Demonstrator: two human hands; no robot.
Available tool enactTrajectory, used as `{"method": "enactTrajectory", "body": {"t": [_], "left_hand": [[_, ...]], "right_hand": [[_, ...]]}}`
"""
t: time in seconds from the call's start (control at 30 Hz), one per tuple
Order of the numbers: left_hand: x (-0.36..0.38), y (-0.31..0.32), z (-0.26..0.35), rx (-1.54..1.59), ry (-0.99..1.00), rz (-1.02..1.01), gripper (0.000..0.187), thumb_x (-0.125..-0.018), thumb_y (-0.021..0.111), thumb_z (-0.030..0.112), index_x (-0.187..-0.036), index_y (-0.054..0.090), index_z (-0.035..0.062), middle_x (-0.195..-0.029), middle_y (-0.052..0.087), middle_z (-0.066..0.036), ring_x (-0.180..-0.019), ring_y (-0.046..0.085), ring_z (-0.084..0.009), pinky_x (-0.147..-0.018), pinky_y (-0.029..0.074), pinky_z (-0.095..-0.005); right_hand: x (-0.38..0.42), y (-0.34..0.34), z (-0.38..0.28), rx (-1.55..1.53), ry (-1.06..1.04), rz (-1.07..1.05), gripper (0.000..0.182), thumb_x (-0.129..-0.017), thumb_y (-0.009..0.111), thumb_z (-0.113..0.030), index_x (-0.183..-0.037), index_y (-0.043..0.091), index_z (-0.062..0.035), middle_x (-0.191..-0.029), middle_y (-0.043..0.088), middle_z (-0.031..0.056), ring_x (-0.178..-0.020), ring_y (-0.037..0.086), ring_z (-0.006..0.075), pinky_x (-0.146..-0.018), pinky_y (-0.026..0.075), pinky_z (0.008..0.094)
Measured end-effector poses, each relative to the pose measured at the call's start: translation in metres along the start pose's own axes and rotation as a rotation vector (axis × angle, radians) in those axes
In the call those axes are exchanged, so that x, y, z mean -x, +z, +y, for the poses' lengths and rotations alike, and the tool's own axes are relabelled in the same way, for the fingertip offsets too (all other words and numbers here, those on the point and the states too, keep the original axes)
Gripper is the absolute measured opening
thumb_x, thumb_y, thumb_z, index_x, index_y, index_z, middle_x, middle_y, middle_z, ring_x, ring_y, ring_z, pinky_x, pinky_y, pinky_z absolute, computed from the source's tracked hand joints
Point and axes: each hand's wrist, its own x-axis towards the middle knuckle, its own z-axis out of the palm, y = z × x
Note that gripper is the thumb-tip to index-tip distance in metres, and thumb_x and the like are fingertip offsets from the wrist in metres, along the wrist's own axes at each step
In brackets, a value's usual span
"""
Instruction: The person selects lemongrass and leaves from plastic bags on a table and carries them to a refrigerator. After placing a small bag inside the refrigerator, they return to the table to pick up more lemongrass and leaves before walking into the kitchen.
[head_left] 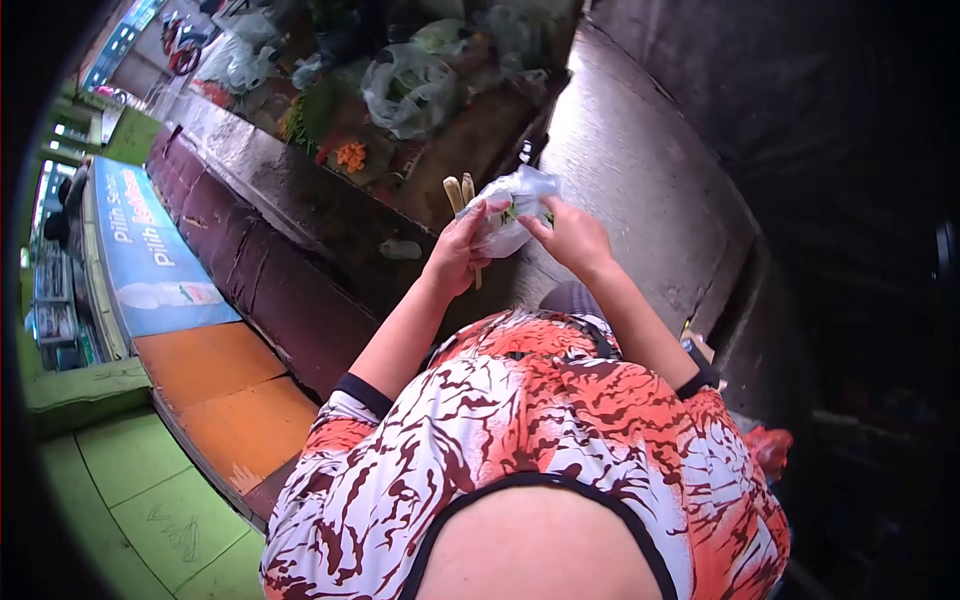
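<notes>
In the head view my left hand (463, 248) is closed around a translucent plastic bag (505, 236) and two pale stalks (459, 190). The stalks stick up past my fingers, and a thin end shows below the hand. Some green shows inside the bag. From the other side my right hand (570, 235) reaches to the bag's mouth, its thumb and fingers closed on the bag's edge. Both hands are in front of my body, over the floor beside a dark table.
The dark table (370, 215) bears several plastic bags, among them a clear bag with greens (408, 92), and orange-red pieces (351, 156). A brown padded edge (240, 235) and a blue banner (165, 270) are at left. Grey floor (640, 150) runs at right.
</notes>
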Motion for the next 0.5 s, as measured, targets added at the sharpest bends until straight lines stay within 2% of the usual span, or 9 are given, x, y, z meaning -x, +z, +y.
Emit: {"method": "enactTrajectory", "body": {"t": [0.03, 0.1, 0.13, 0.17, 0.23, 0.3, 0.37, 0.4, 0.5], "left_hand": [[-0.014, -0.010, 0.005, 0.018, 0.013, 0.021, 0.033, -0.098, 0.046, 0.036, -0.115, 0.063, 0.0132, -0.071, 0.051, 0.006, -0.048, 0.032, -0.0022, -0.041, 0.022, -0.0189], [-0.042, -0.034, 0.013, 0.045, 0.105, 0.174, 0.034, -0.098, 0.046, 0.037, -0.118, 0.060, 0.0131, -0.068, 0.047, 0.006, -0.047, 0.029, -0.0029, -0.041, 0.022, -0.0190], [-0.057, -0.050, 0.013, 0.082, 0.115, 0.254, 0.035, -0.098, 0.046, 0.038, -0.118, 0.060, 0.0126, -0.066, 0.044, 0.006, -0.046, 0.027, -0.0036, -0.041, 0.022, -0.0192], [-0.073, -0.065, 0.012, 0.101, 0.121, 0.282, 0.035, -0.098, 0.046, 0.038, -0.118, 0.060, 0.0126, -0.066, 0.044, 0.006, -0.046, 0.027, -0.0036, -0.041, 0.022, -0.0192], [-0.103, -0.088, 0.014, 0.042, 0.093, 0.492, 0.031, -0.097, 0.048, 0.040, -0.111, 0.060, 0.0147, -0.066, 0.038, 0.006, -0.047, 0.025, -0.0030, -0.041, 0.018, -0.0188], [-0.138, -0.120, 0.007, -0.006, 0.090, 0.591, 0.033, -0.095, 0.051, 0.041, -0.107, 0.061, 0.0109, -0.065, 0.042, 0.004, -0.048, 0.031, -0.0042, -0.042, 0.023, -0.0213], [-0.171, -0.156, -0.011, -0.459, 0.075, 0.796, 0.039, -0.092, 0.055, 0.042, -0.104, 0.061, 0.0051, -0.073, 0.055, -0.002, -0.057, 0.047, -0.0095, -0.052, 0.036, -0.0259], [-0.174, -0.159, -0.006, -0.432, 0.034, 0.830, 0.045, -0.090, 0.057, 0.043, -0.103, 0.061, 0.0008, -0.085, 0.063, -0.009, -0.072, 0.056, -0.0162, -0.068, 0.042, -0.0305], [-0.184, -0.163, 0.008, -0.387, -0.013, 0.904, 0.046, -0.090, 0.056, 0.043, -0.106, 0.060, -0.0002, -0.089, 0.065, -0.010, -0.078, 0.056, -0.0178, -0.074, 0.043, -0.0319]], "right_hand": [[-0.026, 0.006, -0.001, 0.008, -0.023, -0.018, 0.045, -0.084, 0.064, -0.037, -0.111, 0.058, -0.0012, -0.094, 0.067, 0.0204, -0.091, 0.065, 0.0357, -0.075, 0.050, 0.0466], [-0.078, 0.020, -0.002, 0.153, 0.044, -0.108, 0.065, -0.079, 0.067, -0.042, -0.127, 0.044, -0.0047, -0.096, 0.067, 0.0192, -0.089, 0.065, 0.0366, -0.075, 0.051, 0.0472], [-0.101, 0.027, -0.001, 0.171, 0.016, -0.121, 0.067, -0.076, 0.069, -0.036, -0.129, 0.040, -0.0071, -0.094, 0.068, 0.0178, -0.087, 0.066, 0.0363, -0.074, 0.052, 0.0469], [-0.124, 0.033, -0.003, 0.178, -0.007, -0.145, 0.067, -0.076, 0.069, -0.036, -0.129, 0.040, -0.0071, -0.094, 0.068, 0.0178, -0.087, 0.066, 0.0363, -0.074, 0.052, 0.0469], [-0.170, 0.046, -0.010, 0.244, -0.070, -0.219, 0.061, -0.075, 0.069, -0.029, -0.126, 0.042, -0.0063, -0.094, 0.068, 0.0179, -0.087, 0.066, 0.0363, -0.074, 0.052, 0.0465], [-0.217, 0.066, -0.010, 0.241, -0.082, -0.315, 0.056, -0.075, 0.065, -0.021, -0.126, 0.045, -0.0072, -0.095, 0.067, 0.0193, -0.090, 0.065, 0.0359, -0.077, 0.051, 0.0465], [-0.255, 0.104, 0.008, 0.219, -0.178, -0.387, 0.050, -0.077, 0.061, -0.022, -0.125, 0.050, -0.0078, -0.098, 0.067, 0.0194, -0.095, 0.064, 0.0350, -0.081, 0.049, 0.0463], [-0.268, 0.110, 0.004, 0.175, -0.173, -0.406, 0.046, -0.080, 0.058, -0.025, -0.123, 0.055, -0.0087, -0.104, 0.066, 0.0189, -0.100, 0.062, 0.0351, -0.085, 0.048, 0.0456], [-0.299, 0.130, -0.010, 0.092, -0.237, -0.491, 0.045, -0.082, 0.056, -0.028, -0.124, 0.056, -0.0096, -0.109, 0.064, 0.0187, -0.100, 0.061, 0.0358, -0.085, 0.048, 0.0456]]}}
